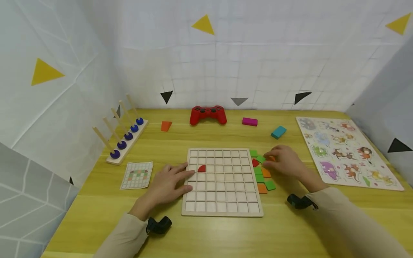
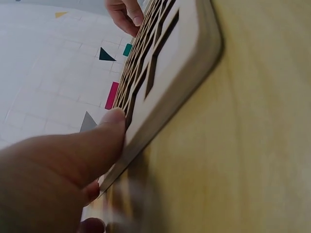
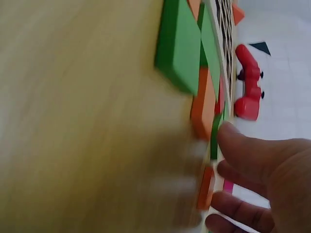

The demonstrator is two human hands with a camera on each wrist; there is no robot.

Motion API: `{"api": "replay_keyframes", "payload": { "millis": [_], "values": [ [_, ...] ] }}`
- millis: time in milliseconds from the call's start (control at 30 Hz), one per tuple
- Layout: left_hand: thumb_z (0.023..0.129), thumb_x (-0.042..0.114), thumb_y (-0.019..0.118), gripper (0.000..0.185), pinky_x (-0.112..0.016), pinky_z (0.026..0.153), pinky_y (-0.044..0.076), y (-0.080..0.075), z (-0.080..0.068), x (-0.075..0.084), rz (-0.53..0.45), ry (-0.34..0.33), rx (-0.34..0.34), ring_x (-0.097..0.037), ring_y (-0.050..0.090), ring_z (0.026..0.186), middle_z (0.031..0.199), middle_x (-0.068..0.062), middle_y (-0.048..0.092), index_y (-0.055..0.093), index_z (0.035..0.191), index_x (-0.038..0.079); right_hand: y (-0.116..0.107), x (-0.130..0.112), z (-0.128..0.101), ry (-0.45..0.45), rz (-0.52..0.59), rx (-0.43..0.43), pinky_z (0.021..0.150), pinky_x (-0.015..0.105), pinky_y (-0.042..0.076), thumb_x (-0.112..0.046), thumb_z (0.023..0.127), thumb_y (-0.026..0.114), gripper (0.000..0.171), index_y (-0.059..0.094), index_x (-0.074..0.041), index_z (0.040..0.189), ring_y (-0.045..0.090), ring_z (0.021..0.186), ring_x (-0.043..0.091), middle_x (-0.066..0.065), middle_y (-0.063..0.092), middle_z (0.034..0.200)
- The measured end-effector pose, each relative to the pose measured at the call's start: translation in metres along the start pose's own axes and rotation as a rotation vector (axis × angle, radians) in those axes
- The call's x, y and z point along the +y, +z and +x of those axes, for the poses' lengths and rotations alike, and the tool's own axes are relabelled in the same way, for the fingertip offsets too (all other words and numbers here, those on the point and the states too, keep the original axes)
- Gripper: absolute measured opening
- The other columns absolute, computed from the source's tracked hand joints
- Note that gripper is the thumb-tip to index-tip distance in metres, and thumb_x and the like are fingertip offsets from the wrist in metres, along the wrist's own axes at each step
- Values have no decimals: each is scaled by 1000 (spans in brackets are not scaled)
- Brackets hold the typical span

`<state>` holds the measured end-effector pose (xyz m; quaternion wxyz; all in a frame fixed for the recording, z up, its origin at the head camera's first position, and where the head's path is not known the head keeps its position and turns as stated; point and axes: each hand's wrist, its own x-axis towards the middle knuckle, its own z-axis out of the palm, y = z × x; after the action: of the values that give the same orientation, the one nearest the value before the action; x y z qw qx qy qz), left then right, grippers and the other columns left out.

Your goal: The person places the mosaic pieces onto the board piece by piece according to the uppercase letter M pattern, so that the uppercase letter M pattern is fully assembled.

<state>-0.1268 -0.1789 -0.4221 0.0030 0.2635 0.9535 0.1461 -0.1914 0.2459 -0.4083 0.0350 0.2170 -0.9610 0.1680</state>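
- One wooden grid board point(image 1: 222, 182) lies flat at the table's point(image 1: 96, 208) middle, squarish, its edges square to the table's front edge, with no marked long axis.
- Almost all its cells show bare; only a red quarter-round piece point(image 1: 202, 168) sits in the board, in the left columns of an upper row, its curved edge turned up and left. By my reading the filling has barely begun.
- Left hand point(image 1: 169, 182) rests on the board's left edge, fingers fairly straight across the frame and nearest cells; the left wrist view shows the thumb point(image 2: 104, 128) pressed to the rim. It grips nothing.
- Right hand point(image 1: 285, 161) is curled over the loose tiles point(image 1: 262, 175), green, orange and red, heaped just beside the board's right edge. An orange tile point(image 1: 270, 158) shows at its fingertips, but whether it is pinched I cannot tell.
- Small pattern card point(image 1: 137, 175) lies left of the board, unfilled against it.
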Motion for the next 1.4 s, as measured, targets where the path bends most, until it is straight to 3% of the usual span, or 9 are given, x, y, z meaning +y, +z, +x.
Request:
{"api": "replay_keyframes", "payload": {
  "millis": [233,400,600,800,1100,1400],
  "values": [
    [92,52,61,52,-33,75,36,1,-2,0,0,22,-12,-22,48,104,156,-2,43,56,140,31,6,-7,-3,47,-4,-2,80,53,50,-25,86,76,26,76,-5,103,60,97,38,22,66,107],
    [90,58,61,60,-34,78,36,2,0,1,-5,20,-30,-23,47,109,158,-1,41,53,143,32,2,-10,-4,13,-1,81,80,54,51,-21,85,76,24,76,-2,100,63,96,39,21,70,104],
    [88,58,63,62,-34,76,36,-1,1,1,-18,3,-37,-24,47,108,157,-2,41,53,143,31,0,-36,8,18,63,87,88,57,48,-25,85,77,23,75,-6,100,60,105,41,21,68,112],
    [89,58,62,61,-33,76,35,0,2,1,-11,6,-38,-23,46,107,158,-2,40,52,144,31,14,-71,26,-55,61,57,87,53,49,-24,82,79,19,77,-9,94,60,104,37,16,69,110],
    [89,58,63,61,-33,77,35,-2,0,0,-24,-23,-57,-21,45,103,158,-2,40,53,142,31,43,-123,49,-266,42,26,76,40,49,-24,82,80,20,79,-11,97,59,94,25,7,68,99],
    [89,59,62,61,-33,77,35,-2,0,-1,-4,-20,-43,-21,45,105,158,-1,40,52,143,32,52,-139,58,-233,43,-11,79,43,49,-29,83,80,21,79,-15,98,58,95,24,4,69,102]
  ]
}}
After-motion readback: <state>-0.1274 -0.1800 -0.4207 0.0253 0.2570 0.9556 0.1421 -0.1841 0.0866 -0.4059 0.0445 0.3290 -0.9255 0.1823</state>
